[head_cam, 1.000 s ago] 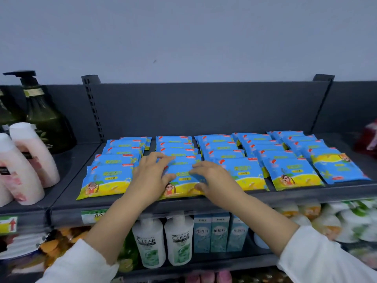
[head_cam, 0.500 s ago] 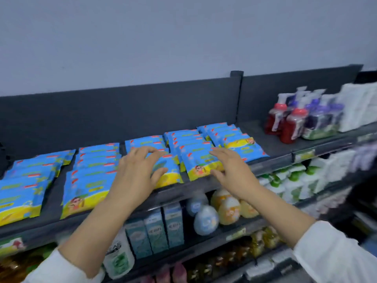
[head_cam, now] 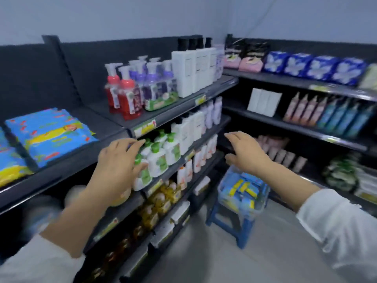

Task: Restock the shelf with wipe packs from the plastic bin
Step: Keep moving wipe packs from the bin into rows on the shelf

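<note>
Grey-black metal shelving [head_cam: 67,168] fills the view in two runs that meet in a corner at 12 o'clock. On its upper level at 9 o'clock lie blue and yellow wipe packs [head_cam: 51,135], stacked flat and overlapping. Just right of them, at 11 o'clock, stand red and purple pump bottles [head_cam: 130,92] beside tall white bottles [head_cam: 189,70]. On the floor at 5 o'clock stands a blue stool [head_cam: 230,221], and on it sits the clear plastic bin [head_cam: 221,190], holding more blue and yellow packs [head_cam: 242,188]. The left hand [head_cam: 118,162] hangs at 8 o'clock in front of a lower shelf of green-capped bottles [head_cam: 163,156], fingers loosely spread and holding nothing. The right hand [head_cam: 246,152] hovers at 3 o'clock, above the bin, palm down, fingers relaxed and apart, empty.
</note>
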Demonstrator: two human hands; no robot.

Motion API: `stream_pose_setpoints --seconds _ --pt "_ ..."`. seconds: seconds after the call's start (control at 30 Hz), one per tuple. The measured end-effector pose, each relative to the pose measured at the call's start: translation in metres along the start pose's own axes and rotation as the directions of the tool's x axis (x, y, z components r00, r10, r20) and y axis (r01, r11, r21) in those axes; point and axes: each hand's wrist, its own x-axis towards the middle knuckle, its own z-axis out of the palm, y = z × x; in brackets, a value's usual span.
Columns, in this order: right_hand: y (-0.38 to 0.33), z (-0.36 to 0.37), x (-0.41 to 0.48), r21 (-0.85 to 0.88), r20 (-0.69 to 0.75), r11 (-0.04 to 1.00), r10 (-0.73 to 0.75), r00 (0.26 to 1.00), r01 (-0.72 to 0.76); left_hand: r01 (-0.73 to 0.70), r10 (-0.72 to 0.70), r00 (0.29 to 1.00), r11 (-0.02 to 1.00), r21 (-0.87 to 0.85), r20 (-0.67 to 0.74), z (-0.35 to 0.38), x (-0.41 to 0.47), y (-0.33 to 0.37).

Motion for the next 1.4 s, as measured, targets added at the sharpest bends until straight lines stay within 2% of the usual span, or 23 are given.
stream_pose_setpoints --seconds 0.2,0.3,0.57,0.8,1.03,1.4 --pt "0.092 0.008 -0.028 0.006 -0.001 0.985 0.172 0.985 -0.172 -0.228 0.24 0.969 0.962 -0.151 0.066 0.067 0.06 0.099" --pt "0.123 0.017 -0.035 -0.006 0.044 0.967 0.255 0.966 -0.255 -0.31 0.331 0.939 0.933 -0.184 0.093 0.098 0.085 0.129" --pt "0.201 0.049 0.002 0.064 0.106 0.883 0.457 0.883 -0.464 -0.381 0.436 0.891 0.87 -0.312 0.127 0.186 0.19 0.18" --pt "0.26 0.085 0.077 0.076 0.177 0.792 0.588 0.79 -0.606 -0.495 0.577 0.791 0.799 -0.342 0.204 0.277 0.302 0.204" --pt "0.308 0.128 0.122 0.063 0.203 0.735 0.654 0.729 -0.676 -0.528 0.629 0.701 0.774 -0.349 0.335 0.351 0.366 0.239" --pt "0.39 0.249 0.148 0.08 0.488 0.645 0.64 0.594 -0.76 -0.382 0.591 0.592 0.804 -0.455 0.547 0.477 0.378 0.295"
